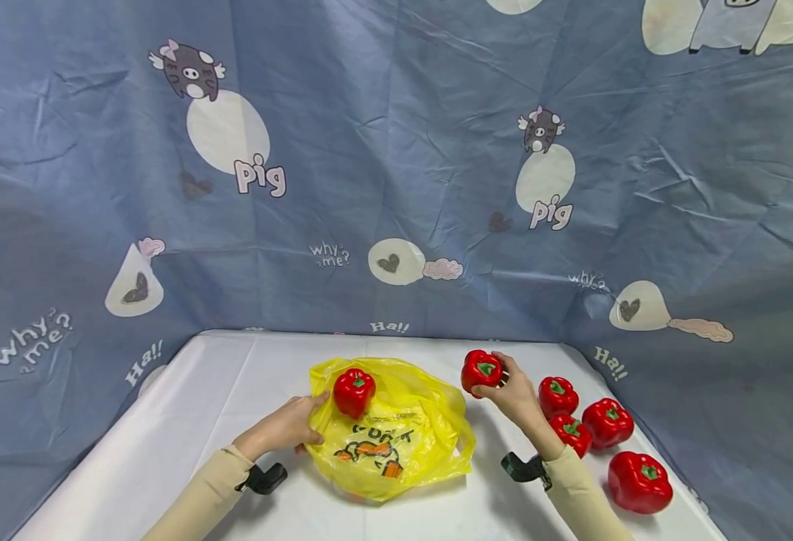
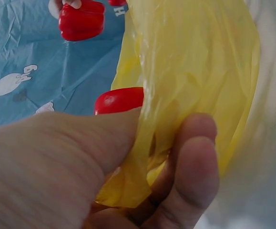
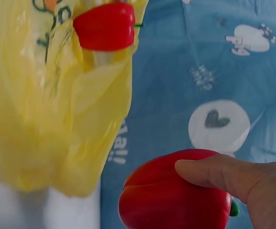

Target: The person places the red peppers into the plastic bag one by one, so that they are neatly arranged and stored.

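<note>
A yellow plastic bag (image 1: 403,443) with printed lettering lies on the white table. My left hand (image 1: 286,427) pinches its left edge; in the left wrist view, thumb and fingers (image 2: 195,164) have the thin film between them. One red bell pepper (image 1: 353,393) sits at the bag's mouth near the left hand, partly hidden by the film in the left wrist view. Right of the bag, my right hand (image 1: 514,394) grips another red bell pepper (image 1: 481,372) above the table, its thumb across the side in the right wrist view.
Several more red bell peppers stand at the table's right, the nearest pepper (image 1: 640,482) close to the right edge. The right forearm passes beside them. A blue printed cloth (image 1: 396,165) hangs behind and around the white table (image 1: 234,376). Each wrist wears a black camera mount.
</note>
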The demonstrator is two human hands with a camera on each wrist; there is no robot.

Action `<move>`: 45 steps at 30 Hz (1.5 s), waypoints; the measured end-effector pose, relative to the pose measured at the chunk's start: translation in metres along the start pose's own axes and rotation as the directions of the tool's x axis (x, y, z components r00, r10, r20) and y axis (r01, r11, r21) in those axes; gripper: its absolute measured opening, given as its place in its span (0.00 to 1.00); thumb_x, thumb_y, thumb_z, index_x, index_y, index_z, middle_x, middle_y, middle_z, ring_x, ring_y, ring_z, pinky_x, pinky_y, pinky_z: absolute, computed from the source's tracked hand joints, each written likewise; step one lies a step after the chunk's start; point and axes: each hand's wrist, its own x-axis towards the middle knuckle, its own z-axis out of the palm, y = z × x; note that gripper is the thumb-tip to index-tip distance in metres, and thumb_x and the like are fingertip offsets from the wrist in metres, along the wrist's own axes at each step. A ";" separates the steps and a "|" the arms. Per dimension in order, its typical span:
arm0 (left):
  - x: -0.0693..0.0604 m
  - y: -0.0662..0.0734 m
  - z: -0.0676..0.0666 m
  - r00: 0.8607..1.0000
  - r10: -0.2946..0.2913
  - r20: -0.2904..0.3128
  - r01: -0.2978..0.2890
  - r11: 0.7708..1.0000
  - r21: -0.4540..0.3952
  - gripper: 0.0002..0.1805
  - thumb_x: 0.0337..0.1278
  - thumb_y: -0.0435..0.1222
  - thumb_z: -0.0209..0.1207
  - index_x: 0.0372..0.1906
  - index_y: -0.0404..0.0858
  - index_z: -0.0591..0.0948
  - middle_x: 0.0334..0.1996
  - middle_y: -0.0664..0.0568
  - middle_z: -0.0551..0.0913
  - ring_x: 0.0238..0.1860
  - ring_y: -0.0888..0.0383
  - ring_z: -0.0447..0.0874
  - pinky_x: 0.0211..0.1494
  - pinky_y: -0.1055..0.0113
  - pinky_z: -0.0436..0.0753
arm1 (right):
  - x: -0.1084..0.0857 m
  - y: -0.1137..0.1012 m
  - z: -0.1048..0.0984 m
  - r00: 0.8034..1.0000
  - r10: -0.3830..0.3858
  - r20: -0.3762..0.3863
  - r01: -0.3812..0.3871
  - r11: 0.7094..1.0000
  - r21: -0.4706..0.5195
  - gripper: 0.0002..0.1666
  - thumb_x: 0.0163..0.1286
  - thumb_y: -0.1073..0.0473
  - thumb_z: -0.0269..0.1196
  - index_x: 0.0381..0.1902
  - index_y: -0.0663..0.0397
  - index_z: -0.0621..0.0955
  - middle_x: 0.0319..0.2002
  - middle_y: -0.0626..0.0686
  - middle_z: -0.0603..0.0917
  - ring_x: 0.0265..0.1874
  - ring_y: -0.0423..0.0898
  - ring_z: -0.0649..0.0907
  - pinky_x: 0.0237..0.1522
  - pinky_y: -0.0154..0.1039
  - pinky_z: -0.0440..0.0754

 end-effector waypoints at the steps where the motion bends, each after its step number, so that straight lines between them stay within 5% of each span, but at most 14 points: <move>1: 0.000 0.000 0.000 1.000 0.001 0.002 -0.001 1.000 0.000 0.46 0.46 0.26 0.68 0.72 0.28 0.59 0.58 0.27 0.73 0.10 0.57 0.74 0.16 0.64 0.78 | -0.001 -0.003 0.002 1.000 -0.006 0.010 0.006 1.000 0.009 0.49 0.52 0.61 0.73 0.70 0.57 0.64 0.64 0.67 0.71 0.58 0.64 0.77 0.56 0.54 0.80; 12: -0.004 0.005 -0.004 1.000 0.019 -0.018 -0.020 1.000 -0.013 0.47 0.44 0.26 0.69 0.72 0.28 0.59 0.52 0.29 0.79 0.10 0.57 0.74 0.21 0.53 0.82 | -0.018 -0.033 0.027 0.991 -0.105 0.086 0.099 0.993 0.070 0.48 0.50 0.64 0.74 0.68 0.58 0.67 0.61 0.66 0.74 0.57 0.64 0.79 0.55 0.54 0.80; 21: -0.007 0.009 -0.008 0.998 0.069 0.001 -0.069 0.998 -0.009 0.48 0.46 0.27 0.68 0.72 0.26 0.56 0.23 0.49 0.83 0.10 0.58 0.75 0.18 0.60 0.81 | -0.031 -0.053 0.049 0.972 -0.175 0.157 0.157 0.980 0.124 0.47 0.48 0.65 0.75 0.67 0.58 0.69 0.59 0.63 0.76 0.55 0.62 0.80 0.52 0.52 0.83; 35: -0.010 0.011 -0.009 0.996 0.095 -0.001 -0.095 0.995 -0.011 0.48 0.46 0.27 0.68 0.72 0.26 0.56 0.22 0.50 0.81 0.10 0.58 0.75 0.17 0.60 0.80 | -0.040 -0.061 0.075 0.939 -0.247 0.240 0.221 0.967 0.129 0.46 0.50 0.60 0.75 0.67 0.56 0.69 0.59 0.62 0.76 0.55 0.62 0.80 0.51 0.51 0.84; 41: -0.010 0.012 -0.008 0.996 0.088 -0.006 -0.088 0.996 -0.017 0.48 0.45 0.26 0.68 0.72 0.26 0.57 0.33 0.40 0.85 0.10 0.57 0.74 0.18 0.57 0.81 | -0.046 -0.065 0.086 0.926 -0.263 0.271 0.234 0.963 0.134 0.46 0.51 0.59 0.75 0.67 0.57 0.69 0.59 0.61 0.76 0.54 0.61 0.80 0.50 0.50 0.84; 45: -0.011 0.013 -0.008 0.996 0.085 -0.004 -0.085 0.996 -0.023 0.48 0.46 0.26 0.68 0.72 0.26 0.57 0.32 0.42 0.84 0.10 0.57 0.74 0.20 0.54 0.82 | -0.051 -0.067 0.094 0.914 -0.280 0.294 0.250 0.959 0.136 0.46 0.51 0.59 0.75 0.67 0.55 0.69 0.59 0.60 0.77 0.54 0.59 0.80 0.50 0.49 0.84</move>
